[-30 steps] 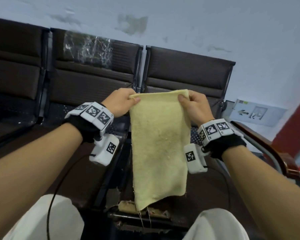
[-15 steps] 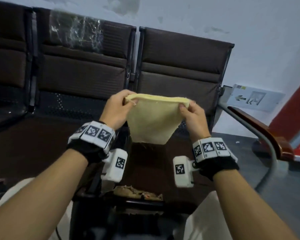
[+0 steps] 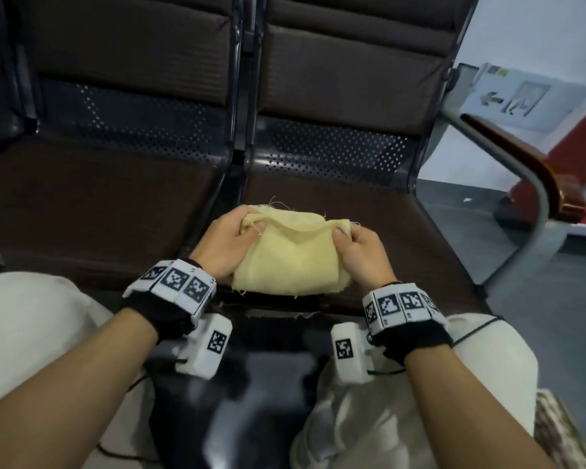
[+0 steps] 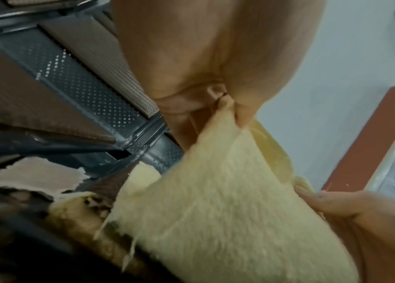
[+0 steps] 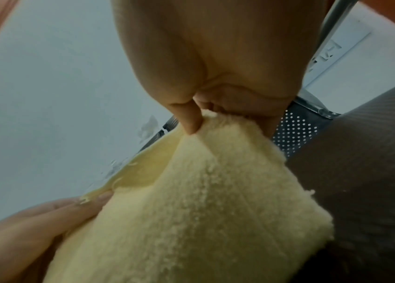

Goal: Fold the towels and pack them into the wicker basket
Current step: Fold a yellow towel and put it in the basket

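Holding: we pinch the yellow towel point(image 3: 293, 255) with both hands.
Left hand point(image 3: 225, 243): thumb and fingers pinch the left top corner of the towel.
Right hand point(image 3: 361, 253): thumb and fingers pinch the right top corner.
Towel place: it lies folded on the brown seat point(image 3: 369, 214), near the front edge.
Beside: our light trousers point(image 3: 31, 319) below.

Dark brown waiting-room seats point(image 3: 122, 204), perforated metal backs; wooden armrest point(image 3: 535, 170); pale wall point(image 3: 538, 32); grey floor point(image 3: 555, 299).
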`<state>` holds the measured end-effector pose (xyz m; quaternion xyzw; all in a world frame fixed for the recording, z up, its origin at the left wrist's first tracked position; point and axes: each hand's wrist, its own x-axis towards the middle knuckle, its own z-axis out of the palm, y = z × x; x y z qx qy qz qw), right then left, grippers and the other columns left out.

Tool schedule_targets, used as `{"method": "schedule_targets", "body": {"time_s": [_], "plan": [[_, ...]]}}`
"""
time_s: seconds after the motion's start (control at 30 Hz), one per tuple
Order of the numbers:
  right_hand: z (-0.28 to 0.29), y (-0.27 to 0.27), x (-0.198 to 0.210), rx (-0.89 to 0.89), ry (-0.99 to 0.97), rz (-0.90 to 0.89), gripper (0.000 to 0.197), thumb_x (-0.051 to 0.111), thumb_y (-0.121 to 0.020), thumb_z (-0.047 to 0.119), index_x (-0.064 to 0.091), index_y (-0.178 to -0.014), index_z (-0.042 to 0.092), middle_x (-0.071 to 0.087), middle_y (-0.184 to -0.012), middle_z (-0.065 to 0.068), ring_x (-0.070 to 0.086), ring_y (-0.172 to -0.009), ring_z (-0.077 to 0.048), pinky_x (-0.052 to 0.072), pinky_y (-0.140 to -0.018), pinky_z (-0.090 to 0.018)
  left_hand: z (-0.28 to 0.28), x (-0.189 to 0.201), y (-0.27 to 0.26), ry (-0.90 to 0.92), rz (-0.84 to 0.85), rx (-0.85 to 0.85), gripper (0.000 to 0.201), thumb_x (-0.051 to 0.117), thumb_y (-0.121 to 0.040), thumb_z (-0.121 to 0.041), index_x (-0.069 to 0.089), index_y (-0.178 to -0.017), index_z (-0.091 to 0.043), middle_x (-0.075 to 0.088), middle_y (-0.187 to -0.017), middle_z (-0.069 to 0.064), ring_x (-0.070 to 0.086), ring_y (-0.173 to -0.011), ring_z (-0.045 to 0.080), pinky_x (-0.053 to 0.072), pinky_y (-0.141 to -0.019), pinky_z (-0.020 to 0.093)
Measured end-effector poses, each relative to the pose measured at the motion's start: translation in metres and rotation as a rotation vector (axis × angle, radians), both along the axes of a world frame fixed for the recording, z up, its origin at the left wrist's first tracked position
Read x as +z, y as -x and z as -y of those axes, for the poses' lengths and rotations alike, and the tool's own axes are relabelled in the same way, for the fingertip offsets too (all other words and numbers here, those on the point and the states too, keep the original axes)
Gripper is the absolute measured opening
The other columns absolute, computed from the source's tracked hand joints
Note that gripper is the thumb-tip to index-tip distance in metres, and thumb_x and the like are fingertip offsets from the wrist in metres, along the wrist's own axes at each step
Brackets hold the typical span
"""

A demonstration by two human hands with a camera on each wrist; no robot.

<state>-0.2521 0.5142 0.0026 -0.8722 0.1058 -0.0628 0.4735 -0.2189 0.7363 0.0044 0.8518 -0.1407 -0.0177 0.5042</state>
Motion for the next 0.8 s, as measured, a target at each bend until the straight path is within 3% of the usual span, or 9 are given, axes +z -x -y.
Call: {"method": "schedule_targets", "body": {"time_s": [0.1, 0.23, 0.33, 0.47, 0.53, 0.63, 0.73, 0.8], "plan": [[0.004, -0.032, 0.001, 0.001, 0.072, -0.008, 0.027, 0.048, -0.095, 0.025, 0.066, -0.092, 0.005, 0.068, -0.093, -0.008, 0.061, -0.092, -0.025, 0.048, -0.083, -0.038, 0.006, 0.000, -0.031, 0.042, 0.005, 0.079, 0.013, 0.055, -0.092, -0.025, 0.064, -0.098, -0.018, 0.067, -0.094, -0.001, 0.062, -0.093, 0.020, 0.048, -0.081, 0.037], [0.011, -0.078, 0.002, 0.039, 0.142, -0.043, 0.030, 0.046, -0.097, 0.028, 0.061, -0.081, 0.007, 0.063, -0.087, -0.008, 0.057, -0.083, -0.023, 0.040, -0.071, -0.031, 0.011, -0.006, -0.082, 0.067, -0.024, 0.118, 0.010, 0.056, -0.092, -0.027, 0.062, -0.098, -0.023, 0.064, -0.091, -0.009, 0.061, -0.091, 0.015, 0.047, -0.073, 0.030], [0.016, -0.107, -0.005, 0.037, 0.167, -0.117, 0.031, 0.046, -0.097, 0.029, 0.061, -0.088, 0.004, 0.062, -0.085, -0.008, 0.056, -0.083, -0.023, 0.038, -0.069, -0.031, 0.018, -0.016, -0.115, 0.035, -0.092, 0.147, 0.013, 0.056, -0.092, -0.029, 0.059, -0.103, -0.024, 0.065, -0.095, -0.005, 0.063, -0.092, 0.016, 0.052, -0.076, 0.034], [0.024, -0.122, -0.014, 0.054, 0.274, -0.220, 0.024, 0.054, -0.093, 0.026, 0.056, -0.114, 0.013, 0.058, -0.090, 0.002, 0.051, -0.091, -0.014, 0.036, -0.079, -0.023, 0.020, -0.032, -0.135, -0.028, -0.325, 0.165, 0.040, 0.057, -0.092, -0.028, 0.047, -0.129, -0.020, 0.063, -0.115, 0.004, 0.062, -0.101, 0.024, 0.051, -0.092, 0.047], [0.025, -0.117, -0.015, 0.169, 0.416, -0.178, 0.026, 0.060, -0.090, 0.025, 0.055, -0.114, 0.015, 0.058, -0.097, 0.002, 0.053, -0.094, -0.014, 0.036, -0.079, -0.022, 0.017, -0.040, -0.134, -0.051, -0.384, 0.131, 0.052, 0.058, -0.091, -0.025, 0.038, -0.139, -0.019, 0.060, -0.125, 0.002, 0.060, -0.107, 0.023, 0.049, -0.096, 0.045], [0.022, -0.099, -0.012, 0.500, 0.584, -0.171, 0.022, 0.066, -0.085, 0.033, 0.060, -0.102, 0.019, 0.058, -0.097, 0.004, 0.058, -0.093, -0.014, 0.043, -0.077, -0.024, 0.012, -0.047, -0.120, -0.155, -0.312, 0.048, 0.059, 0.063, -0.088, -0.022, 0.037, -0.140, -0.021, 0.044, -0.140, -0.001, 0.050, -0.120, 0.018, 0.044, -0.100, 0.037], [0.013, -0.078, -0.013, 0.777, 0.663, -0.373, 0.051, 0.071, -0.077, 0.049, 0.055, -0.117, 0.022, 0.055, -0.111, 0.003, 0.054, -0.100, -0.014, 0.046, -0.090, -0.030, 0.008, -0.045, -0.094, -0.260, -0.114, -0.055, 0.044, 0.066, -0.085, -0.024, 0.052, -0.126, -0.027, 0.037, -0.134, -0.006, 0.037, -0.125, 0.011, 0.032, -0.101, 0.024], [0.009, -0.068, -0.018, 0.834, 0.748, -0.408, 0.062, 0.075, -0.076, 0.043, 0.049, -0.128, 0.021, 0.050, -0.122, 0.001, 0.049, -0.109, -0.017, 0.043, -0.098, -0.033, 0.007, -0.043, -0.075, -0.352, -0.011, -0.209, 0.030, 0.064, -0.086, -0.031, 0.060, -0.116, -0.029, 0.044, -0.124, -0.009, 0.036, -0.122, 0.009, 0.026, -0.102, 0.022]]}}
